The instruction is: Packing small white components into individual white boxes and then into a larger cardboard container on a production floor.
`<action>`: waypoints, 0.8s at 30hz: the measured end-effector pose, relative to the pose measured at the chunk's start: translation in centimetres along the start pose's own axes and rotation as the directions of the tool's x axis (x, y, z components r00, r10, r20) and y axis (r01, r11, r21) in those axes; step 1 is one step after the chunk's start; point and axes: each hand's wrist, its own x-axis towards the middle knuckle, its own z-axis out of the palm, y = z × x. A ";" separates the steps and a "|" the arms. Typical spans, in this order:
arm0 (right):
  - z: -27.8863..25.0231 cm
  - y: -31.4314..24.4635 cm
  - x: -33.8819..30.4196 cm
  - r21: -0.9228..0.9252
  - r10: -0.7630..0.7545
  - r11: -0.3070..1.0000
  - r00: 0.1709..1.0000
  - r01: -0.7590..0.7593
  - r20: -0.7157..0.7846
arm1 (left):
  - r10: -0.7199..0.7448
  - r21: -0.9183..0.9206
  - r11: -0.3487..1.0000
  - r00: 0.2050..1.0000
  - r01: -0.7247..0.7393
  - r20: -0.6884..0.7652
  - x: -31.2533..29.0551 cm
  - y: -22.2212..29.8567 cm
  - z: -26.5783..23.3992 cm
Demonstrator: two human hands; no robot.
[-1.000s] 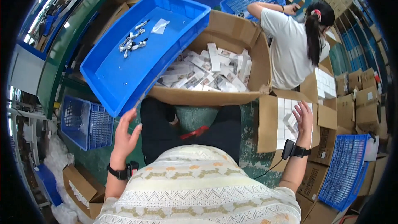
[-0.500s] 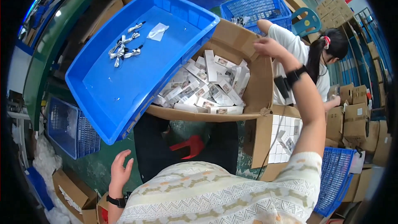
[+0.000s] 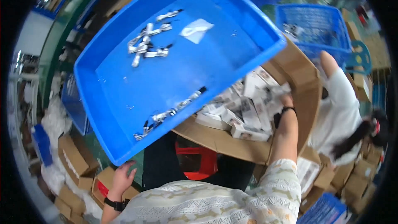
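Observation:
My right hand (image 3: 286,99) reaches into the large cardboard carton (image 3: 232,144), at the right side of a heap of small white boxes (image 3: 251,113). Its fingers are closed on a small white box (image 3: 278,92), blurred by motion. Below the near corner of the big blue tray (image 3: 166,79), my left hand (image 3: 123,176) holds nothing, thumb and fingers apart. The tray rests tilted over the carton's left part. In it lie several bundled white cables with black ends (image 3: 146,43), more cables (image 3: 176,107) along its near wall, and a small white packet (image 3: 196,30).
A co-worker in a white shirt (image 3: 338,108) sits close on the right. Behind stand a blue mesh basket (image 3: 315,29) and a teal stool (image 3: 360,58). A red stool (image 3: 203,161) is below me. Open cartons (image 3: 74,155) and clear plastic wrap (image 3: 56,120) lie at the left.
My right hand has come down from above the carton's right edge into the white boxes. The view has shifted, revealing cables along the tray's near wall. My left hand stays open, nearer the tray's corner.

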 end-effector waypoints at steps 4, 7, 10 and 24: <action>-2.3 -2.2 -1.7 -0.153 0.209 0.968 0.977 -0.200 0.045 | -0.009 0.061 0.998 1.000 0.009 0.012 1.0 1.2 0.1; -4.8 -3.3 -3.0 -0.220 0.243 0.959 0.919 -0.179 0.311 | -0.015 0.054 0.998 1.000 0.013 0.027 1.5 2.3 -0.3; -6.8 -3.4 -3.3 -0.237 0.115 0.971 0.942 -0.039 0.316 | 0.044 0.059 0.997 0.998 -0.046 0.048 1.4 3.5 -0.5; -36.7 -20.6 -16.7 0.572 -0.256 0.814 0.823 -0.099 0.506 | 0.730 0.029 0.680 0.673 -0.733 -0.116 -0.6 13.0 -2.1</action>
